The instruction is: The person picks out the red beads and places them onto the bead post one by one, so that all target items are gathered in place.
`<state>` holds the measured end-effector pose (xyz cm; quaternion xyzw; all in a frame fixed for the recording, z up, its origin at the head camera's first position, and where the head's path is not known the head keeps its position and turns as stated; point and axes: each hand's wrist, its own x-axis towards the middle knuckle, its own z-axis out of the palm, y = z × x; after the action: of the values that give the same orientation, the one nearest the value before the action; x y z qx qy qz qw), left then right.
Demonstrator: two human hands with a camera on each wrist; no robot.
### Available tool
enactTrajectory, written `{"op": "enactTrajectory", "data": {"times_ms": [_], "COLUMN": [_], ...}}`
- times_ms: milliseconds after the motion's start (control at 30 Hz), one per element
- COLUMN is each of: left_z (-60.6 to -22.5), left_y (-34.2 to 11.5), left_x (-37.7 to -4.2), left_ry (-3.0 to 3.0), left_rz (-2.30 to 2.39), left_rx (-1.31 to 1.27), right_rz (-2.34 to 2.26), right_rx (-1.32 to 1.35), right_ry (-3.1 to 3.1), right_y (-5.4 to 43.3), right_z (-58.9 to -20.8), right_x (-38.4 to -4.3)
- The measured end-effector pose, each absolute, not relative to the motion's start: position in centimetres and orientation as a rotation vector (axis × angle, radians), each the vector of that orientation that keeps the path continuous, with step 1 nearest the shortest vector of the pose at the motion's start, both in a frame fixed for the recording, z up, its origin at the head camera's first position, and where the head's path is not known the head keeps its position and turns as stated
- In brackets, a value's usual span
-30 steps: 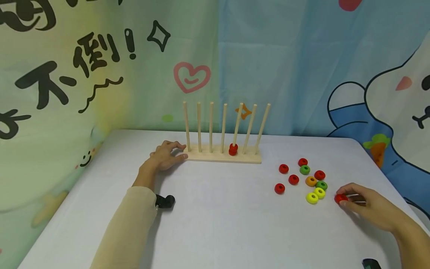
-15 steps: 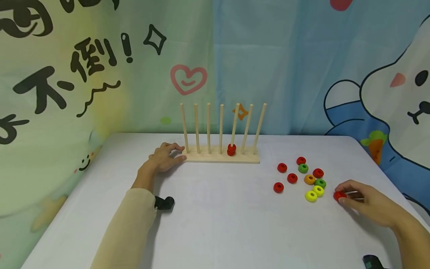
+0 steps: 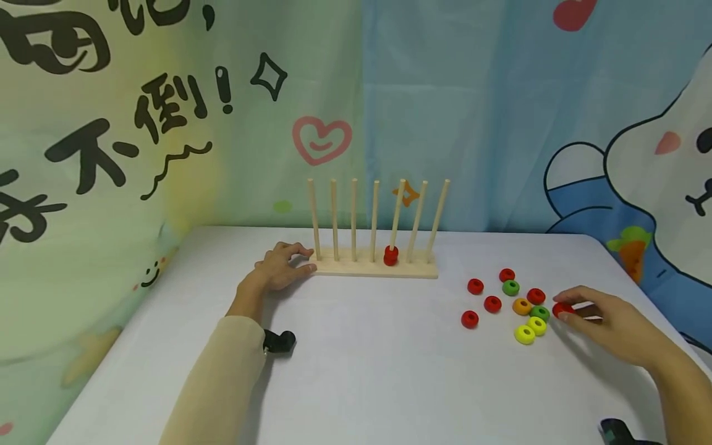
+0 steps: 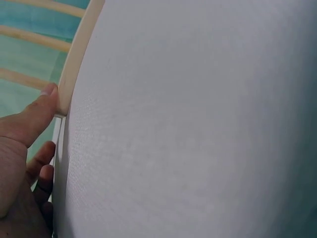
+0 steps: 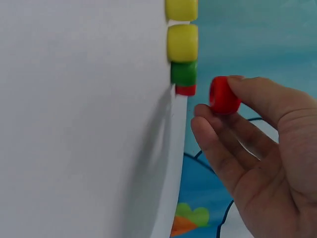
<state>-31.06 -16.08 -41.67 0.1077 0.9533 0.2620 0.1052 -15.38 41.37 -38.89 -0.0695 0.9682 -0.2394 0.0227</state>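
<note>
My left hand (image 3: 282, 266) holds the left end of a wooden peg stand (image 3: 356, 267), whose several upright rods rise from a flat base. In the left wrist view the thumb (image 4: 42, 111) presses the end of the base (image 4: 78, 59). Red beads (image 3: 391, 256) are stacked low on the fifth rod from the left. At the right, my right hand (image 3: 612, 318) pinches a red bead (image 5: 227, 96) between thumb and fingers. The right wrist view shows this bead raised off the table, with its hole facing sideways.
Left of the right hand lie loose beads on the white table (image 3: 378, 371): several red ones (image 3: 492, 303), two green (image 3: 510, 288), an orange one (image 3: 521, 306) and two yellow (image 3: 525, 335). A printed curtain (image 3: 434, 111) hangs behind the table's back edge.
My right hand has lifted the red bead and moved slightly away from me, nearer the loose beads. The left hand stays at the stand; the head view has shifted slightly.
</note>
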Motion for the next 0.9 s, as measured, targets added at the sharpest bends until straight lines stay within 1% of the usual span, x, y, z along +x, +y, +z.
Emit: {"op": "enactTrajectory", "data": {"times_ms": [133, 233, 567, 733, 900], "left_z": [-41.7, -41.7, -41.2, -41.3, -41.6], "left_y": [-16.1, -16.1, -15.9, -15.9, -16.0], "left_x": [-31.0, -31.2, -31.2, -31.2, -31.1], "left_ry": [2.817, 2.822, 2.812, 2.816, 2.808], "left_rz": [0.759, 0.762, 0.787, 0.788, 0.785], "left_rx": [0.299, 0.288, 0.317, 0.323, 0.322], "right_rz": [-0.812, -0.851, -0.98, -1.029, -1.058], "right_rx": [-0.3, -0.307, -0.454, -0.462, -0.548], "right_ry": [3.088, 3.124, 3.206, 3.151, 3.148], "right_y": [40.4, 39.4, 36.1, 34.7, 33.7], "right_z": [-37.9, -37.2, -35.4, -35.0, -34.7], "right_x": [-16.0, -16.4, -18.1, -18.7, -19.1]}}
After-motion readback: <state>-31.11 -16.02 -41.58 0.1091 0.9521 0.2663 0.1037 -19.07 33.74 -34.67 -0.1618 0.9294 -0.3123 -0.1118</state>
